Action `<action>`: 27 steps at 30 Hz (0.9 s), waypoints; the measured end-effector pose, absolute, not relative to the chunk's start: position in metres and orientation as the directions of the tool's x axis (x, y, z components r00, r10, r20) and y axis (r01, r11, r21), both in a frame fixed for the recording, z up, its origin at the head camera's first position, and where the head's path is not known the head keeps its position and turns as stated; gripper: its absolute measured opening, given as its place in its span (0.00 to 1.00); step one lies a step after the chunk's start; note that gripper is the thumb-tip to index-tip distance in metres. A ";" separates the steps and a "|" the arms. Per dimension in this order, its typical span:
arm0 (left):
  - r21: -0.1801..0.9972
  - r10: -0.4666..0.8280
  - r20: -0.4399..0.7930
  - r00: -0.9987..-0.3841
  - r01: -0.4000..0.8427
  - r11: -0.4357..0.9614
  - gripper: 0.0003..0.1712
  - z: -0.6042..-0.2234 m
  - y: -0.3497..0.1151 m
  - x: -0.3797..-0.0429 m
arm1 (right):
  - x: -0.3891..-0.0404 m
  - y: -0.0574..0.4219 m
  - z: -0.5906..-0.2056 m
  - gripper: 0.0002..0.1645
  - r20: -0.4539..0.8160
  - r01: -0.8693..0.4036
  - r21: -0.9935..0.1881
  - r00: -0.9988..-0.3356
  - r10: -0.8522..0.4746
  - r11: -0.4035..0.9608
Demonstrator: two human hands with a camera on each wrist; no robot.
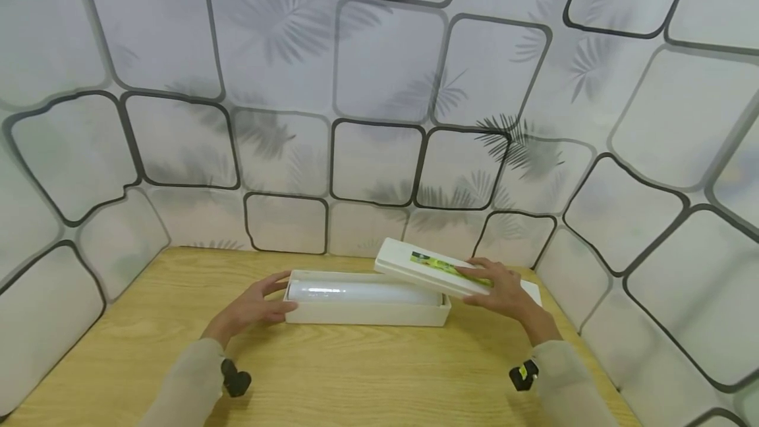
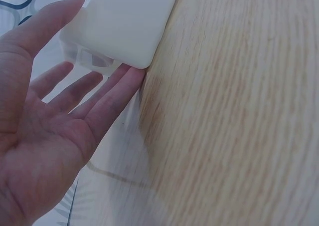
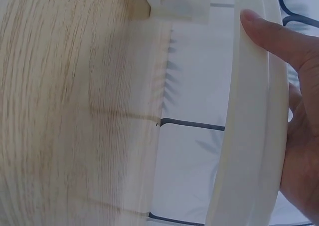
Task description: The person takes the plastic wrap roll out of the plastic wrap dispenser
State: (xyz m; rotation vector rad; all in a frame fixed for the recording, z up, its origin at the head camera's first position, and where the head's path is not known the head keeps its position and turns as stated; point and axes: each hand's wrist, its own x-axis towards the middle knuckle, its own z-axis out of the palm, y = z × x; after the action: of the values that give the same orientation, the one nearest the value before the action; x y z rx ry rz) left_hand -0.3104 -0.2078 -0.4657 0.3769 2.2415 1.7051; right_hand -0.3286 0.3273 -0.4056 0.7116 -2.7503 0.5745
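A long white box (image 1: pixel 367 313) lies on the table with its top uncovered. Inside it is a glossy pale roll (image 1: pixel 362 291), much like cling film. My left hand (image 1: pixel 256 308) holds the box's left end, thumb along the front wall and fingers at the end, as the left wrist view shows. Above the box's right end my right hand (image 1: pixel 498 288) grips a long white lid (image 1: pixel 398 262) with a green and yellow label (image 1: pixel 435 262). The lid slants down to the right, its left part overlapping the box. In the right wrist view, the thumb presses on the lid's side (image 3: pixel 249 111).
The wooden table (image 1: pixel 367 374) runs back to a wall covering (image 1: pixel 284 150) with a rounded-square and leaf pattern. Similar covering closes in on the left and right sides. Dark devices sit on both wrists, one at the left wrist (image 1: pixel 236 379) and one at the right wrist (image 1: pixel 523 375).
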 end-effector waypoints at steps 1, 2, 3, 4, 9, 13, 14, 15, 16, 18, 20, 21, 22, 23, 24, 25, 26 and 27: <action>0.965 0.382 -0.078 -0.921 0.027 0.261 0.54 -0.466 -0.208 -0.310 | -0.328 0.328 -0.406 0.38 0.324 -0.504 -0.314 -0.853 -0.408 0.805; 0.965 0.381 -0.079 -0.921 0.025 0.261 0.54 -0.467 -0.208 -0.310 | -0.328 0.330 -0.406 0.38 0.323 -0.502 -0.316 -0.855 -0.407 0.805; 0.965 0.381 -0.080 -0.921 0.024 0.262 0.54 -0.467 -0.208 -0.310 | -0.328 0.331 -0.407 0.38 0.323 -0.501 -0.319 -0.856 -0.405 0.805; 0.965 0.382 -0.082 -0.921 0.023 0.262 0.54 -0.467 -0.208 -0.310 | -0.328 0.332 -0.407 0.38 0.325 -0.501 -0.318 -0.855 -0.403 0.805; 0.965 0.385 -0.081 -0.919 0.024 0.259 0.54 -0.467 -0.208 -0.310 | -0.328 0.339 -0.408 0.37 0.341 -0.501 -0.314 -0.852 -0.397 0.806; 0.968 0.389 -0.077 -0.918 0.026 0.252 0.54 -0.466 -0.208 -0.310 | -0.329 0.344 -0.410 0.37 0.345 -0.490 -0.310 -0.856 -0.384 0.814; 0.968 0.387 -0.078 -0.919 0.023 0.248 0.54 -0.466 -0.208 -0.310 | -0.329 0.345 -0.410 0.37 0.343 -0.485 -0.309 -0.859 -0.380 0.818; 0.969 0.390 -0.078 -0.917 0.023 0.248 0.54 -0.466 -0.208 -0.310 | -0.330 0.346 -0.411 0.37 0.342 -0.482 -0.308 -0.860 -0.378 0.820; 0.969 0.392 -0.078 -0.917 0.023 0.247 0.55 -0.466 -0.208 -0.310 | -0.330 0.347 -0.411 0.37 0.343 -0.480 -0.306 -0.861 -0.375 0.822; 0.970 0.393 -0.077 -0.916 0.023 0.244 0.54 -0.466 -0.209 -0.310 | -0.331 0.350 -0.412 0.38 0.344 -0.474 -0.303 -0.864 -0.369 0.827; 0.970 0.393 -0.076 -0.916 0.024 0.243 0.54 -0.467 -0.209 -0.311 | -0.332 0.353 -0.413 0.38 0.345 -0.470 -0.302 -0.865 -0.364 0.830; 0.970 0.394 -0.075 -0.916 0.024 0.241 0.54 -0.467 -0.209 -0.311 | -0.332 0.354 -0.413 0.38 0.348 -0.469 -0.302 -0.865 -0.362 0.830; 0.971 0.394 -0.075 -0.916 0.024 0.239 0.54 -0.467 -0.209 -0.311 | -0.332 0.355 -0.414 0.38 0.350 -0.468 -0.301 -0.864 -0.360 0.831; 0.971 0.394 -0.073 -0.916 0.025 0.237 0.54 -0.467 -0.209 -0.312 | -0.332 0.357 -0.414 0.38 0.353 -0.468 -0.295 -0.864 -0.360 0.833; 0.971 0.395 -0.073 -0.916 0.025 0.236 0.54 -0.467 -0.209 -0.312 | -0.332 0.358 -0.415 0.38 0.352 -0.466 -0.295 -0.865 -0.358 0.834; 0.972 0.396 -0.072 -0.915 0.025 0.235 0.54 -0.467 -0.209 -0.312 | -0.333 0.360 -0.415 0.38 0.351 -0.463 -0.290 -0.866 -0.357 0.838; 0.972 0.398 -0.072 -0.915 0.025 0.233 0.54 -0.467 -0.209 -0.312 | -0.332 0.361 -0.415 0.38 0.352 -0.461 -0.285 -0.866 -0.356 0.841; 0.972 0.397 -0.072 -0.915 0.025 0.233 0.54 -0.467 -0.209 -0.313 | -0.332 0.363 -0.415 0.38 0.349 -0.456 -0.284 -0.869 -0.352 0.844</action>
State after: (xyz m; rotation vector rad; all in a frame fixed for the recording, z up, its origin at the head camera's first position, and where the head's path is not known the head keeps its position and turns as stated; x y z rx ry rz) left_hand -0.3126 -0.2094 -0.4672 0.3929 2.2070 1.7304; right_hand -0.3323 0.3627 -0.4152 0.6136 -2.7383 0.5232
